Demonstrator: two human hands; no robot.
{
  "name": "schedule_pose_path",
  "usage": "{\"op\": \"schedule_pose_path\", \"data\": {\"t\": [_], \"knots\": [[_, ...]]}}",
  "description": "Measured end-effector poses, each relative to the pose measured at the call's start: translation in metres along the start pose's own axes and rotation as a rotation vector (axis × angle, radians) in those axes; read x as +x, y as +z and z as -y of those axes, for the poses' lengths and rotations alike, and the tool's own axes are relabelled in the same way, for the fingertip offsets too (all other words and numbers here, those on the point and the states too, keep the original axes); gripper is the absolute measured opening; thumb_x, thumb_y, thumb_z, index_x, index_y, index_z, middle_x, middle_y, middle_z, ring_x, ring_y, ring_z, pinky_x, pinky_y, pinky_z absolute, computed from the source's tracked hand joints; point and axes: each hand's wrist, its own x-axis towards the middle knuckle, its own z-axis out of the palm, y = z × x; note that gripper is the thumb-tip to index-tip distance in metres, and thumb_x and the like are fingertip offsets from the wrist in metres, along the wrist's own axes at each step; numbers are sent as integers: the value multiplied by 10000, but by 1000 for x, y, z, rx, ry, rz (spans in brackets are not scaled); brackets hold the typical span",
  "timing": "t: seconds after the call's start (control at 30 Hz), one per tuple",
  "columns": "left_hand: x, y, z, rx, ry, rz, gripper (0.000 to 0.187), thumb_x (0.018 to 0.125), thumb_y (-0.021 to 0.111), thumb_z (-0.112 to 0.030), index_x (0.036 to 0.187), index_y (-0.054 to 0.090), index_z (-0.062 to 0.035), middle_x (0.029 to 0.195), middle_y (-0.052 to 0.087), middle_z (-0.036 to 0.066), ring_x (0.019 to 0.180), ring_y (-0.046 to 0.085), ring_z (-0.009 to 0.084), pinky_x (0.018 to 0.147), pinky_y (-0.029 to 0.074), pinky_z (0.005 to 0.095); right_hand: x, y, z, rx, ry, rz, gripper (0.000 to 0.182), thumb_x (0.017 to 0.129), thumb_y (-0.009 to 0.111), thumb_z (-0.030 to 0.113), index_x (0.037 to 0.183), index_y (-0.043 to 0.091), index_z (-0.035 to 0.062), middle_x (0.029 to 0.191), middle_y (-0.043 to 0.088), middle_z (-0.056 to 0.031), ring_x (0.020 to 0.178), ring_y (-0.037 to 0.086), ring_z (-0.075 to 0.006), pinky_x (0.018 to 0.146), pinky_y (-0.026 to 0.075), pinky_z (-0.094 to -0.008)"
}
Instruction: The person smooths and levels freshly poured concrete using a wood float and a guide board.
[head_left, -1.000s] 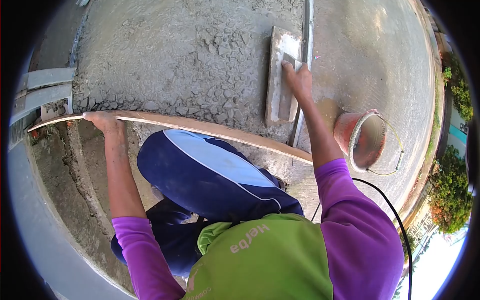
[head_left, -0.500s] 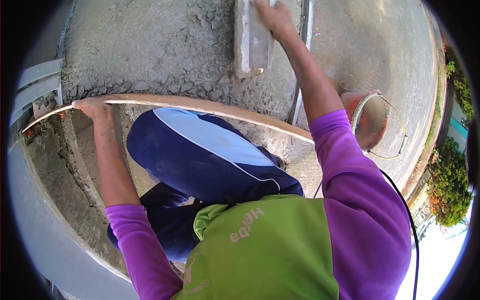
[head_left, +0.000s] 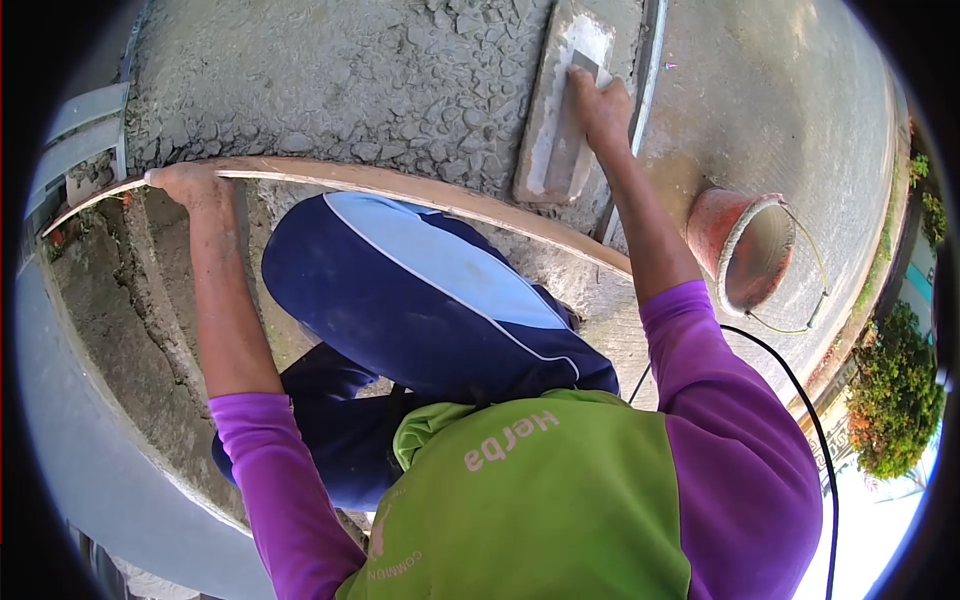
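My right hand (head_left: 604, 108) is closed around the handle of a long flat plastering float (head_left: 545, 135). The float lies on wet grey concrete (head_left: 330, 75), near its right side, and its near end is close to a long wooden board (head_left: 400, 186). My left hand (head_left: 192, 186) grips the top edge of that board at its left part, with the fingers over the edge and partly hidden. The board stands between the concrete and my bent knee. Lumpy, coarse concrete lies along its far side; farther out the surface looks smoother.
A reddish bucket (head_left: 735, 240) with a wire handle lies tilted at the right on pavement (head_left: 790, 110). A metal strip (head_left: 640, 90) borders the concrete on that side. Cracked ground (head_left: 140, 300) lies below the board at left, beside a grey wall (head_left: 100, 450). A black cable (head_left: 815, 430) hangs at right.
My right hand has drawn the float toward me and a little to the right, and the float has tilted so its face shows more. My left hand stays on the board.
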Motion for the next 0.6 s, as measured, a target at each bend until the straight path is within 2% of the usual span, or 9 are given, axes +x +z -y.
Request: {"op": "schedule_pose_path", "data": {"t": [0.13, 0.2, 0.23, 0.37, 0.47, 0.5, 0.53, 0.57, 0.6], "knots": [[0, -2, 1, 14, -31, -100, 800, 1034, 208, -570, 1529, 281, 55, 1547, 368, 219, 1395, 410, 365, 1200, 309, 475, 21, 44, 87, -10, -108, -31, 758, 772, 696, 525, 1020, 653, -190, 990, 682, -373, 951, 708, -446, 872, 548, -459], [7, -2, 5, -17, -5, -84, 808, 1032, 210, -574, 1527, 278, 61, 1544, 370, 223, 1395, 412, 364, 1198, 311, 477, 18, 54, 131, 72, -196, -1, 530, 908, 617, 419, 1058, 652, -88, 1002, 684, -332, 1005, 669, -471, 894, 531, -509], [11, -3, 5, -5, -44, -123, 790, 1032, 206, -567, 1525, 294, 44, 1537, 383, 214, 1397, 411, 365, 1194, 321, 480, 16, 62, 154, 88, -190, 9, 550, 916, 601, 436, 1072, 648, -89, 1020, 682, -331, 1013, 664, -477, 900, 528, -510], [-4, 1, -1, -94, 44, 51, 749, 1030, 194, -558, 1533, 308, -16, 1550, 367, 190, 1405, 397, 378, 1197, 315, 512, 6, 72, 233, 206, -321, 119, 608, 924, 579, 485, 1106, 639, -92, 1056, 672, -340, 1045, 647, -492, 909, 521, -510], [4, -6, 2, -166, -13, 151, 752, 1033, 179, -566, 1543, 283, -23, 1558, 350, 192, 1413, 381, 390, 1199, 305, 529, 7, 55, 210, 198, -388, 48, 635, 910, 605, 506, 1122, 638, -92, 1077, 665, -344, 1066, 640, -491, 925, 514, -509], [-5, -3, -4, -123, -69, 86, 765, 1036, 165, -576, 1550, 259, -17, 1561, 337, 198, 1424, 361, 394, 1203, 294, 531, 9, 44, 195, 190, -412, 3, 646, 905, 613, 513, 1129, 637, -92, 1083, 664, -346, 1071, 639, -490, 932, 511, -509], [-3, -5, -2, -116, -50, 84, 776, 1035, 165, -584, 1551, 253, -12, 1564, 329, 203, 1427, 356, 392, 1204, 291, 531, -6, -3, 184, 224, -286, 169, 740, 776, 690, 520, 986, 663, -188, 968, 690, -366, 897, 723, -443, 821, 568, -466], [3, -6, 0, -115, -28, 80, 787, 1034, 165, -591, 1552, 246, -6, 1567, 322, 208, 1430, 352, 391, 1205, 288, 531, 5, -9, 151, 170, -313, 41, 773, 789, 687, 531, 1017, 640, -206, 953, 690, -368, 831, 728, -444, 773, 581, -465], [7, -5, 2, -115, -6, 73, 797, 1032, 164, -599, 1553, 239, 0, 1570, 314, 212, 1434, 347, 389, 1207, 285, 531, 8, -25, 123, 209, -241, 52, 802, 793, 689, 532, 1058, 614, -220, 974, 680, -384, 892, 720, -447, 826, 570, -462]]}}
